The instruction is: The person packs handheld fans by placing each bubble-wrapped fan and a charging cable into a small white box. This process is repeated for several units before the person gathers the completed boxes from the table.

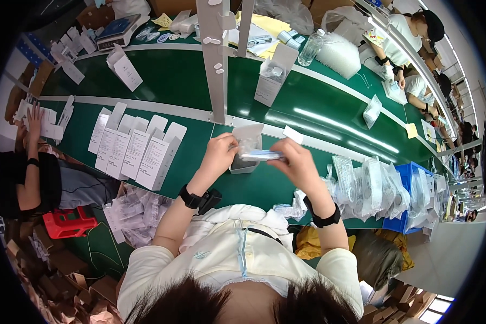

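Both hands — left hand [219,153], right hand [297,160] — on clear packet [259,155]

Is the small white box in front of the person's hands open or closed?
Open. The small white box has its lid flap raised, and both hands hold a clear plastic packet at its mouth.

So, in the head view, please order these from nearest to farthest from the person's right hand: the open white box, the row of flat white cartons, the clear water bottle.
From the right hand:
1. Open white box, just to its left, by the left hand.
2. Clear water bottle, far up across the green belt.
3. Row of flat white cartons, far left on the near belt.
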{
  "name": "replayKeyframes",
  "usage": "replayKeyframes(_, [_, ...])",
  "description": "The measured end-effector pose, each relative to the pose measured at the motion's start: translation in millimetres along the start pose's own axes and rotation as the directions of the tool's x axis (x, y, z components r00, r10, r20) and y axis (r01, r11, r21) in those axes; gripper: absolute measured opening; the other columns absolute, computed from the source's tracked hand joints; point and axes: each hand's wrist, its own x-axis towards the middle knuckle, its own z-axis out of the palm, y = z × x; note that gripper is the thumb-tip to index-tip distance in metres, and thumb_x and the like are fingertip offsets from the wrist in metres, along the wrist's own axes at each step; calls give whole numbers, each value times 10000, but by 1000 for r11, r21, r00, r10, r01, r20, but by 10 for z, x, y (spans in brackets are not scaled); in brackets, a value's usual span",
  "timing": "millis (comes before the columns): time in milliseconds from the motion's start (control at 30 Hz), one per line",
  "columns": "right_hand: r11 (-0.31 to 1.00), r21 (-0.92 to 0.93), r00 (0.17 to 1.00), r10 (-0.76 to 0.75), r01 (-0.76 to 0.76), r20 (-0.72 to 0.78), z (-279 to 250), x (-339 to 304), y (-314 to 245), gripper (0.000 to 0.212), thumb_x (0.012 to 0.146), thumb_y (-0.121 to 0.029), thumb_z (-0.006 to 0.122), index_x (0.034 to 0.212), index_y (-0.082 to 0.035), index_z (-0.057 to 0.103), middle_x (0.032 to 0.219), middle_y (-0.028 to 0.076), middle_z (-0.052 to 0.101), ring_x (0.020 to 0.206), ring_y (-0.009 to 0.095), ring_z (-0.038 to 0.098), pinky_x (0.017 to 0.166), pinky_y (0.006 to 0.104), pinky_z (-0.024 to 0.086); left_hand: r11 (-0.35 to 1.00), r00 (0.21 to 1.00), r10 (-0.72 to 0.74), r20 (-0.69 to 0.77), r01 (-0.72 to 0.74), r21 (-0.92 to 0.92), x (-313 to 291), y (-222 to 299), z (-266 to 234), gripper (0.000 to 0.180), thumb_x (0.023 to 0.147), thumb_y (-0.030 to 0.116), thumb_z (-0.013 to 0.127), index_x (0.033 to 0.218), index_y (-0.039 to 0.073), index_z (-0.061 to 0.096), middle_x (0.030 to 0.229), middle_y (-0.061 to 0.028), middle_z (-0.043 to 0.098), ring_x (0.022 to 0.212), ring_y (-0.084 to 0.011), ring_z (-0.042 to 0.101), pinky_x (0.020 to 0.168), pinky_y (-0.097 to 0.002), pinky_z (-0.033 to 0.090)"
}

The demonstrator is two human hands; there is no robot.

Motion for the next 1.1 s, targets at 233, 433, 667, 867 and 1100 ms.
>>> replayKeyframes(233, [895,-355,932,-148,269,332,392,170,13,140,737,-106,601,837,-46,524,844,89,547,696,234,574,559,315,468,996,1000,-9,-14,8,-90,18,-11,-47,117,660,10,621,757,-42,583,767,-143,591,696,-301,583,646,-327,469])
replayKeyframes(433, [919,-347,822,45,189,568,734,143,15,262,727,-140,595,969,-51,546,942,100,547,844,220,573,660,315,481,996,1000,-18,20,20,-92,18,-112,35,142,679,24,630,814,-15,610,868,-124,610,779,-233,605,646,-276,468])
replayKeyframes(667, [977,-166,984,-153,137,-89,495,-221,222,683,627,-190,735,1211,-41,413,1163,150,442,1097,291,432,913,397,367,743,940,38,-339,200,639,-374,-865,-825,778,623,165,737,1295,105,350,1411,-156,188,1295,-378,155,990,-585,177])
replayKeyframes(867, [940,259,965,251,-222,-83,1211,-305,759,975,534,-146,804,1324,-55,238,1259,155,351,1176,321,360,992,387,311,600,957,-260,-131,267,754,-856,-1547,-712,952,571,113,747,1362,107,216,1431,-183,71,1298,-396,119,964,-627,155])
replayKeyframes(1100, [791,478,870,483,-383,-102,726,-12,1332,949,545,-33,765,1319,-44,216,1236,130,384,1150,254,399,916,368,406,791,966,-254,44,182,585,-750,-591,-28,999,557,221,780,1361,96,200,1406,-191,124,1261,-393,190,930,-517,278])
